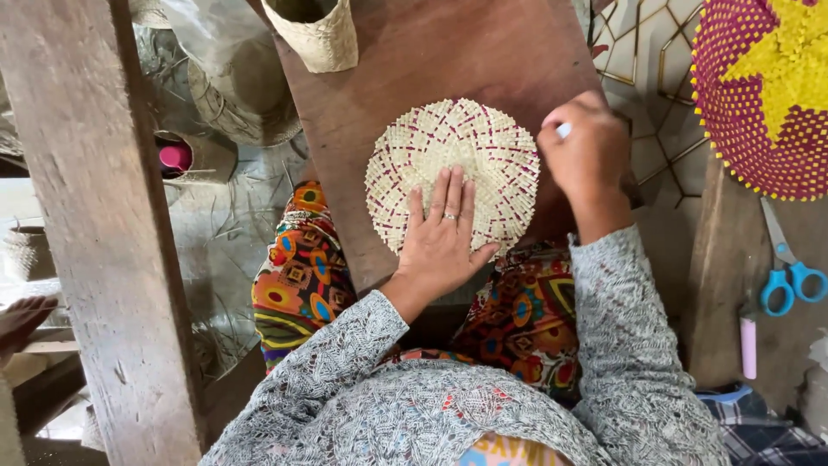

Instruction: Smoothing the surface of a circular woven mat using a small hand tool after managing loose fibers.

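A round woven mat point(431, 142) of pale straw with dark pink flecks lies on a brown wooden board point(431, 52) across my lap. My left hand point(442, 233) presses flat on the mat's near part, fingers spread, a ring on one finger. My right hand point(586, 151) is closed at the mat's right edge, gripping a small pale tool point(563, 130) whose tip shows between the fingers.
A thick wooden post point(95, 224) stands at the left. A woven basket point(315, 34) sits at the board's far end. At the right are a large pink and yellow woven disc point(763, 95), blue scissors point(789, 276) and a pink stick point(748, 345).
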